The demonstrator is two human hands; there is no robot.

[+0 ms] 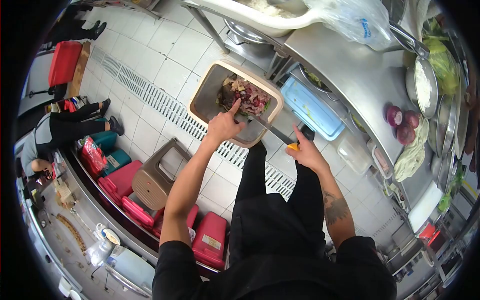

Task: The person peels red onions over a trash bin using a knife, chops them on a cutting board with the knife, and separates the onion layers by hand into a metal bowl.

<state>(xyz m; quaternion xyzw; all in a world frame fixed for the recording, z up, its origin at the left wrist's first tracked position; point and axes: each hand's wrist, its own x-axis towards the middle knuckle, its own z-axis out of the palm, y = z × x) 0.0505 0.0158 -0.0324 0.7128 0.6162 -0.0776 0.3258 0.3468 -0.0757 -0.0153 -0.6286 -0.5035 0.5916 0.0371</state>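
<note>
One bare left hand [223, 127] hangs over a rectangular, cream-rimmed plastic bin [207, 92], loose and gripping nothing that I can see. The bare right hand [307, 154] is wrapped around the yellow handle of a steel-bladed knife [274, 131], whose blade slants across the bin's rim towards the reddish and tan food scraps [254, 99] heaped inside. The bin stands on the white tiled floor [175, 50], just in front of the black-trousered legs [252, 170].

To do this well, I would keep the blade above the bin's mouth, hold the right wrist steady, and keep the left fingers off the cutting edge; I cannot tell which way that edge faces, or whether those fingers touch the metal.

Both arms reach forward and inward. The left index finger points at the scraps; the right one extends forward, seemingly off the handle.
</note>
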